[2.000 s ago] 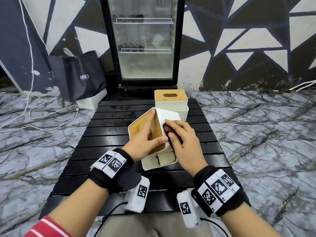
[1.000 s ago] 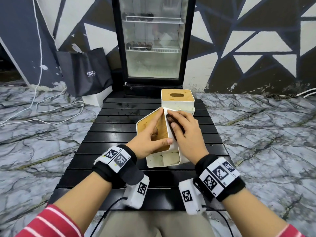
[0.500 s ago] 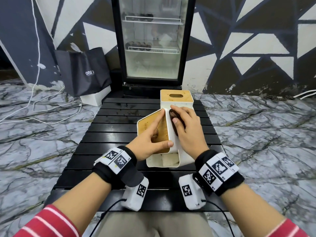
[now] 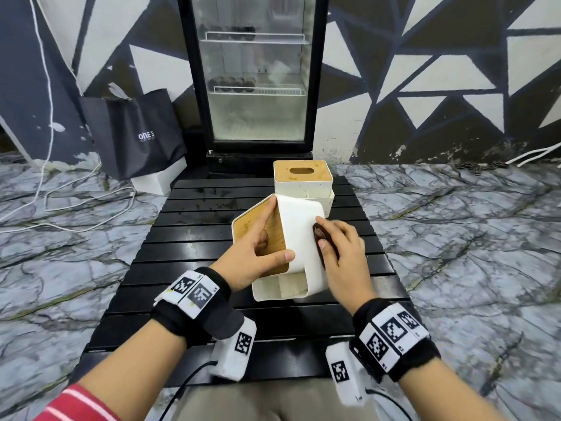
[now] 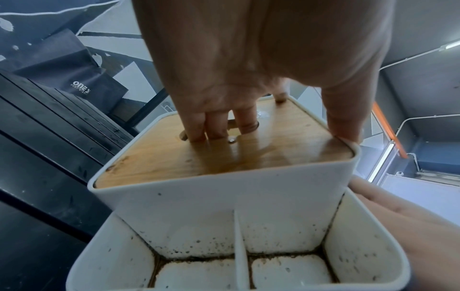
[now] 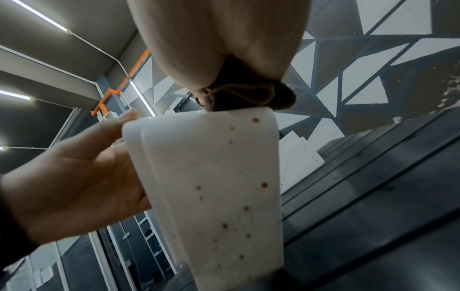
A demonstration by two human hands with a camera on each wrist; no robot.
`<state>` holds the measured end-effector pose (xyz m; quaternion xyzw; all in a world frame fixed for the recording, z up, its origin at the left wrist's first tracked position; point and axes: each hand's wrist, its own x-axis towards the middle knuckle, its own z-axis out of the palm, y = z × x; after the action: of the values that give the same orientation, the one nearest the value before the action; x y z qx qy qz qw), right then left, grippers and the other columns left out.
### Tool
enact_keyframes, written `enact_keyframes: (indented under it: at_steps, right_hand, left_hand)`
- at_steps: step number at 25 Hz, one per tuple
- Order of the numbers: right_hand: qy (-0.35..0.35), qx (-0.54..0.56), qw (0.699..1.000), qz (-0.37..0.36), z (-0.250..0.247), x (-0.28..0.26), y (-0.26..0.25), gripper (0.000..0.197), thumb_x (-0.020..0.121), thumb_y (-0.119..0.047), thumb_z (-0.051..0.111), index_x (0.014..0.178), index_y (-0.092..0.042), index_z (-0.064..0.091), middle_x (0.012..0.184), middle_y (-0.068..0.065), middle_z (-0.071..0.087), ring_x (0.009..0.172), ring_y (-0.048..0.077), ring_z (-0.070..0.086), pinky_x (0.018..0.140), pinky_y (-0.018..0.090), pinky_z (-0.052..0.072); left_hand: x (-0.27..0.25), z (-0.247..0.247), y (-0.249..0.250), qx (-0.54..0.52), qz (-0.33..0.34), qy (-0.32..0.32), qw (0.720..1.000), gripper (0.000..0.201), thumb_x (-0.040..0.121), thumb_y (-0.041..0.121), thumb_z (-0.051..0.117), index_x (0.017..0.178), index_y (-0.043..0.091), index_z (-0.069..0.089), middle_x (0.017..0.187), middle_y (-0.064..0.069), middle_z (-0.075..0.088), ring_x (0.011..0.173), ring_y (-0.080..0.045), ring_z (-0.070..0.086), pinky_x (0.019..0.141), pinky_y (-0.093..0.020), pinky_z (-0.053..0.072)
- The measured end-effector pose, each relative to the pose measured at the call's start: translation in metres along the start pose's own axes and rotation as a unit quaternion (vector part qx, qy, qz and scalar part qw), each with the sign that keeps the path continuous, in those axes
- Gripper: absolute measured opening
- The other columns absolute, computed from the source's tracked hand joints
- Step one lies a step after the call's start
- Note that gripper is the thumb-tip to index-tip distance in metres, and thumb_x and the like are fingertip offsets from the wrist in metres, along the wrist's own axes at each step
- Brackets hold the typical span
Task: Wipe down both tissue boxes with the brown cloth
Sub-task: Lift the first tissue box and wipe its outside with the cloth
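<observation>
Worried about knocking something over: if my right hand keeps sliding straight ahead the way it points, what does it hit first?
Probably the second tissue box, upright just beyond the tilted box. Your right hand, with the cloth, points that way; the gap is hard to judge.

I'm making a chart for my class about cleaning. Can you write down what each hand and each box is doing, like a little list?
left hand: holds the tilted tissue box, fingers in the slot of its wooden lid, thumb on the edge
right hand: presses the brown cloth against the box's white side
brown cloth: bunched under the fingers
tilted tissue box: brown spots on its side
second tissue box: upright behind, untouched
table: black slats
</observation>
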<state>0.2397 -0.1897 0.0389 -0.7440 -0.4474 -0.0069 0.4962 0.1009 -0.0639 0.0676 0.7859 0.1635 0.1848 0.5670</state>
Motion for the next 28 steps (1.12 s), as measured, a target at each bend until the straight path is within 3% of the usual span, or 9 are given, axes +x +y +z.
enact_keyframes:
  at_steps: [4,7,11,14,18,22,24,28]
  right_hand:
    - [0.023,-0.013,0.999,-0.042,0.007,-0.031,-0.007,0.041,0.090,-0.030,0.035,0.127,-0.025,0.050,0.117,-0.014,0.040,0.109,0.015,0.036,0.092,0.000,0.014]
    - [0.006,-0.013,0.997,-0.072,0.010,-0.038,-0.014,0.043,0.089,-0.032,0.032,0.128,-0.026,0.049,0.118,-0.017,0.039,0.109,0.008,0.031,0.096,0.000,0.012]
    - [0.019,-0.009,0.997,-0.073,0.008,-0.038,-0.009,0.041,0.090,-0.030,0.033,0.127,-0.028,0.049,0.118,-0.016,0.041,0.108,0.007,0.031,0.097,0.000,0.013]
    - [0.012,0.004,0.997,-0.081,0.013,-0.043,-0.018,0.041,0.089,-0.030,0.033,0.127,-0.027,0.050,0.119,-0.014,0.042,0.109,0.006,0.031,0.098,0.003,0.016]
    - [-0.008,0.018,0.996,-0.092,0.013,-0.023,-0.029,0.039,0.091,-0.027,0.037,0.127,-0.025,0.050,0.119,-0.013,0.043,0.110,0.006,0.031,0.098,0.002,0.016]
    - [0.006,0.024,0.996,-0.081,0.010,-0.017,-0.026,0.039,0.090,-0.019,0.043,0.127,-0.025,0.050,0.119,-0.012,0.043,0.108,0.007,0.031,0.096,-0.001,0.014]
    - [0.009,0.024,0.996,-0.088,0.013,-0.022,-0.031,0.038,0.091,-0.021,0.040,0.128,-0.026,0.050,0.120,-0.013,0.042,0.110,0.008,0.031,0.097,0.001,0.015]
    - [0.011,0.030,0.994,-0.106,0.016,-0.009,-0.043,0.039,0.089,-0.019,0.041,0.126,-0.022,0.052,0.119,-0.008,0.046,0.109,0.009,0.031,0.096,0.001,0.015]
  left_hand:
    - [0.000,-0.002,-0.003,0.000,0.003,0.002,1.000,0.093,0.064,0.050,0.070,0.131,0.068,0.007,0.139,0.004,0.048,0.121,-0.007,0.052,0.107,-0.025,0.038]
    - [0.000,-0.004,-0.005,0.001,-0.002,0.007,1.000,0.099,0.063,0.050,0.068,0.137,0.060,0.004,0.133,0.007,0.051,0.117,-0.004,0.054,0.095,-0.008,0.039]
    - [-0.003,-0.005,-0.007,-0.006,-0.013,0.027,1.000,0.097,0.061,0.051,0.069,0.132,0.064,0.004,0.127,0.001,0.055,0.114,-0.008,0.057,0.084,-0.003,0.040]
    - [-0.002,-0.005,-0.006,-0.007,-0.007,0.025,1.000,0.097,0.063,0.050,0.068,0.134,0.062,0.003,0.130,0.003,0.053,0.116,-0.004,0.055,0.091,-0.006,0.039]
    - [-0.002,-0.002,-0.004,-0.007,0.011,-0.009,1.000,0.100,0.070,0.044,0.069,0.143,0.051,0.001,0.140,0.013,0.043,0.123,0.001,0.048,0.106,-0.021,0.036]
    - [-0.007,0.001,-0.006,-0.012,0.014,0.002,1.000,0.100,0.073,0.037,0.070,0.145,0.048,0.002,0.135,0.014,0.048,0.119,-0.001,0.052,0.100,-0.021,0.042]
    - [-0.008,0.002,-0.006,-0.019,0.013,-0.001,1.000,0.098,0.076,0.033,0.070,0.144,0.049,0.001,0.136,0.009,0.049,0.120,-0.003,0.052,0.099,-0.021,0.044]
    - [-0.008,0.005,0.000,-0.002,0.012,-0.025,1.000,0.093,0.072,0.044,0.068,0.133,0.065,0.002,0.146,0.003,0.040,0.131,-0.008,0.043,0.110,-0.036,0.036]
